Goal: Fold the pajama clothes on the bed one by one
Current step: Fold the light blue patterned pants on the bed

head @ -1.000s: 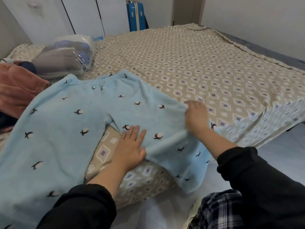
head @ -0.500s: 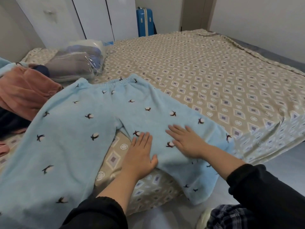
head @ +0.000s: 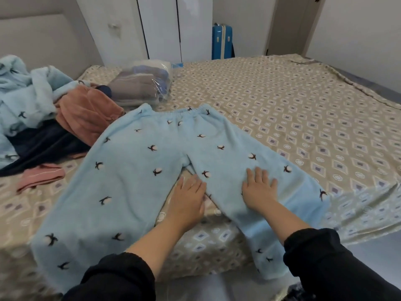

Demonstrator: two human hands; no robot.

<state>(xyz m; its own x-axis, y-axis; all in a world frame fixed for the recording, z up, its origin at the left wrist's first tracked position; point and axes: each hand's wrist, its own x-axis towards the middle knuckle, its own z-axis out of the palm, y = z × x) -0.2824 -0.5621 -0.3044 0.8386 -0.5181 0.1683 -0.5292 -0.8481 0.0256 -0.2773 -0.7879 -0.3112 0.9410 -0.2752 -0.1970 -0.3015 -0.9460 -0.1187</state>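
Light blue fleece pajama pants [head: 138, 170] with small dark motifs lie spread flat on the bed [head: 303, 127], waistband away from me, both legs hanging over the near edge. My left hand [head: 187, 198] lies flat in the gap between the legs, its fingertips touching the right leg's inner edge. My right hand [head: 259, 187] presses flat on the right leg with fingers straight. A heap of other pajama pieces sits at the left: a light blue top [head: 23, 98], a rust-pink garment [head: 86, 114], a dark navy one [head: 41, 144] and a pink piece [head: 41, 174].
A clear plastic bag of folded clothes [head: 141, 83] rests near the bed's far left. Beyond the bed stand white wardrobe doors [head: 160, 27] and a blue suitcase [head: 221, 42]. The patterned sheet stretches bare to the right.
My right hand let go of the right leg's outer edge and came to rest flat on that leg. My left hand stayed flat near the crotch. The camera lifted, showing the heap at left.
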